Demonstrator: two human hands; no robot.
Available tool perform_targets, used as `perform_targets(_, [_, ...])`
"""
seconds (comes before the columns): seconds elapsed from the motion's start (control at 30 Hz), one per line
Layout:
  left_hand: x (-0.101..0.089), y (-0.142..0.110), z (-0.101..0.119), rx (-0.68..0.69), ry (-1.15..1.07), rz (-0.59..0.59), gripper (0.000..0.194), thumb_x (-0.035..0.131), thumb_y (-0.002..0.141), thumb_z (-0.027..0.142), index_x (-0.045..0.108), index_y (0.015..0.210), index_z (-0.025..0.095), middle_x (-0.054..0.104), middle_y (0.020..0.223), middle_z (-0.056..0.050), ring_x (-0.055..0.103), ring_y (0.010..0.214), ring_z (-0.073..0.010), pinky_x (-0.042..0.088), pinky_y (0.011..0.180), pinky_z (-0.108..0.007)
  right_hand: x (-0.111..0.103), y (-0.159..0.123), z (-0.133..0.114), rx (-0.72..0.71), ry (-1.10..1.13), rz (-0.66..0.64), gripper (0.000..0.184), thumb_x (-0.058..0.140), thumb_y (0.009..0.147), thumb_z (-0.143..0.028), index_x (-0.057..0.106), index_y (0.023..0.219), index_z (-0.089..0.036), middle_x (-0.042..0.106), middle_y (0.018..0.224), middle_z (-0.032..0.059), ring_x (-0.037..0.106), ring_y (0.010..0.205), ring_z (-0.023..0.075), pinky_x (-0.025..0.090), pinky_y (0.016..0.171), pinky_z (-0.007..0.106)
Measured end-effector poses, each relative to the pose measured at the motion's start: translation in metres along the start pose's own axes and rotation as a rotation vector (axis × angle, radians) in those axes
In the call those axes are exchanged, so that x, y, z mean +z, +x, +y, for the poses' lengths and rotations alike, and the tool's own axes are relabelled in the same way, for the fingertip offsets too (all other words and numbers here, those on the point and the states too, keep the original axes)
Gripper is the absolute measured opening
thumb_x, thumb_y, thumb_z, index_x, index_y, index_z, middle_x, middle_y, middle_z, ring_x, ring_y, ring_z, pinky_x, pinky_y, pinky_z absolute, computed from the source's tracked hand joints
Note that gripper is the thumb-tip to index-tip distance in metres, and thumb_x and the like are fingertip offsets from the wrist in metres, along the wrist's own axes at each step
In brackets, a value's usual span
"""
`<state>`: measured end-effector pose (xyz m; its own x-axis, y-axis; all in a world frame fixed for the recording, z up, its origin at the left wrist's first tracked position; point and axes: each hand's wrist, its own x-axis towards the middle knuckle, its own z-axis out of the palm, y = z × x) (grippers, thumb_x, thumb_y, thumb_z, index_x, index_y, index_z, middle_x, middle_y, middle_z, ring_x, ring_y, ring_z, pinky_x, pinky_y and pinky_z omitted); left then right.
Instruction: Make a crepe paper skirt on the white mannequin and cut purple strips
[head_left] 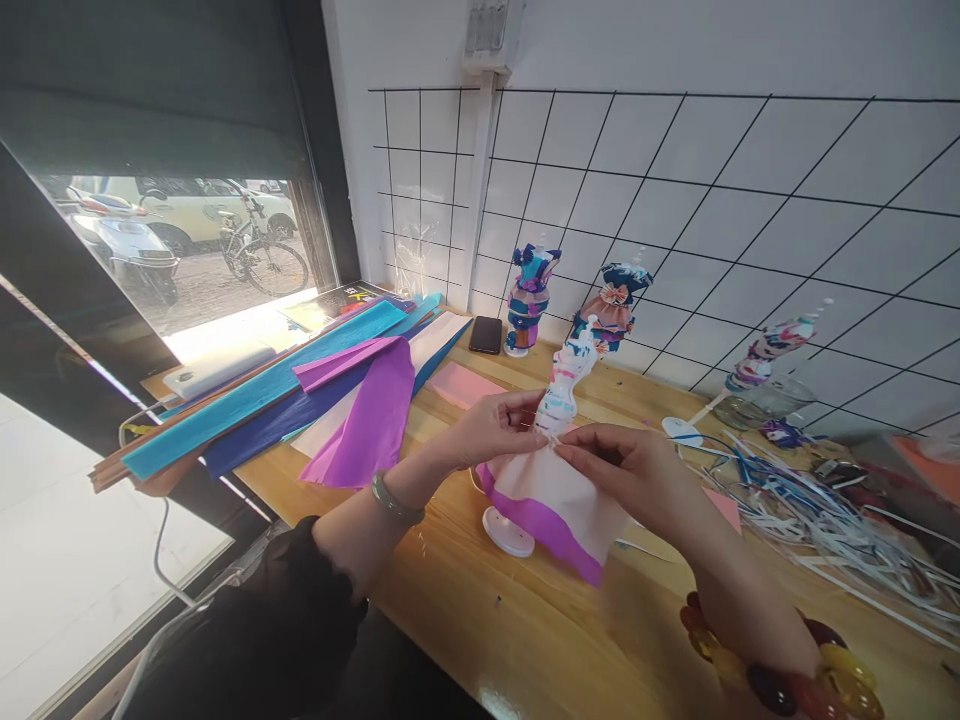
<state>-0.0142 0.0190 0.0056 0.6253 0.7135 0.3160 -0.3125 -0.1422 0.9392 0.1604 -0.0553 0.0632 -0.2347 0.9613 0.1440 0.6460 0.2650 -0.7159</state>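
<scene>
A pale gathered skirt (566, 488), purple-edged, hangs at the waist of a colour-flecked white mannequin (562, 388).

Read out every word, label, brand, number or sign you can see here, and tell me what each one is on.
None can be read.
Dark cover: coloured print, too small and blurred to read.
White box: any marking is too faint to make out.
Phone: dark screen, no text visible.
Nearest dress form: coloured patches, no legible words.
</scene>
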Motion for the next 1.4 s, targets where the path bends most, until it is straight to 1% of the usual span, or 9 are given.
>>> perform_targets(0.13, [0.002,0.0,0.002,0.043,0.018,-0.008,0.063,0.072,0.068,0.026,0.051,0.127,0.018,0.061,0.116,-0.013,0.057,0.105,-0.0235,0.043,0.09,-0.036,0.002,0.002,0.002,-0.055,0.004,-0.023,0.028,0.052,0.082,-0.044,0.069,0.085,-0.021,0.066,0.074,0.003,0.054,0.064,0.0157,0.04,0.054,0.027])
perform_targets(0.27, [0.002,0.0,0.002,0.052,0.03,0.002,0.063,0.072,0.068,0.026,0.052,0.127,0.018,0.059,0.119,-0.013,0.058,0.104,-0.0234,0.044,0.087,-0.034,0.002,0.002,0.0,-0.039,0.008,0.048,0.022,0.055,0.082,-0.039,0.069,0.082,-0.022,0.069,0.077,0.002,0.058,0.068,0.0163,0.043,0.058,0.026])
perform_targets(0.53, [0.001,-0.001,-0.001,0.069,0.061,-0.027,0.062,0.068,0.072,0.021,0.048,0.13,0.018,0.056,0.123,-0.013,0.056,0.104,-0.0219,0.044,0.087,-0.034,0.004,0.001,-0.001,0.009,-0.015,0.08,0.024,0.055,0.081,-0.04,0.067,0.077,-0.02,0.067,0.075,0.0024,0.053,0.062,0.014,0.04,0.052,0.025])
perform_targets(0.7, [0.003,-0.001,0.0,0.074,0.064,-0.023,0.062,0.066,0.071,0.017,0.048,0.13,0.018,0.059,0.118,-0.013,0.056,0.102,-0.0207,0.043,0.089,-0.034,0.004,0.004,0.003,0.016,-0.038,0.086,0.022,0.056,0.08,-0.039,0.068,0.077,-0.02,0.066,0.072,0.0019,0.053,0.061,0.014,0.04,0.053,0.025])
perform_targets(0.87, [0.005,-0.001,0.003,0.083,0.074,-0.043,0.06,0.065,0.071,0.017,0.049,0.129,0.017,0.058,0.119,-0.012,0.055,0.105,-0.0214,0.042,0.09,-0.033,0.004,0.004,0.004,0.015,-0.041,0.096,0.022,0.057,0.08,-0.04,0.068,0.077,-0.021,0.068,0.074,0.0018,0.055,0.062,0.0141,0.039,0.052,0.024])
perform_targets(1.0, [0.006,-0.003,0.008,0.091,0.097,-0.075,0.055,0.063,0.073,0.018,0.051,0.127,0.017,0.058,0.119,-0.011,0.054,0.107,-0.0216,0.042,0.09,-0.031,0.006,0.004,0.003,0.013,-0.043,0.117,0.023,0.057,0.079,-0.04,0.067,0.073,-0.02,0.067,0.071,0.0015,0.054,0.059,0.0133,0.038,0.05,0.024])
perform_targets(1.13, [0.007,-0.004,0.014,0.106,0.109,-0.119,0.049,0.062,0.076,0.025,0.054,0.124,0.016,0.059,0.115,-0.01,0.054,0.105,-0.0218,0.042,0.088,-0.031,0.008,0.003,0.003,0.028,-0.035,0.132,0.023,0.058,0.078,-0.04,0.068,0.075,-0.02,0.067,0.073,0.0018,0.053,0.059,0.0129,0.038,0.05,0.024])
perform_targets(1.23, [0.008,-0.005,0.014,0.112,0.133,-0.088,0.046,0.062,0.078,0.029,0.055,0.121,0.015,0.061,0.108,-0.01,0.055,0.101,-0.021,0.042,0.085,-0.03,0.01,0.003,0.004,0.033,-0.029,0.145,0.022,0.059,0.078,-0.039,0.068,0.075,-0.02,0.066,0.07,0.0011,0.052,0.059,0.0124,0.037,0.049,0.023])
perform_targets(1.4, [0.01,-0.004,0.012,0.114,0.136,-0.028,0.04,0.061,0.078,0.029,0.059,0.115,0.014,0.062,0.102,-0.008,0.055,0.096,-0.019,0.041,0.083,-0.028,0.013,0.006,0.01,0.018,-0.095,0.202,0.025,0.06,0.077,-0.043,0.064,0.071,-0.019,0.061,0.061,-0.0001,0.051,0.053,0.0123,0.036,0.045,0.024])
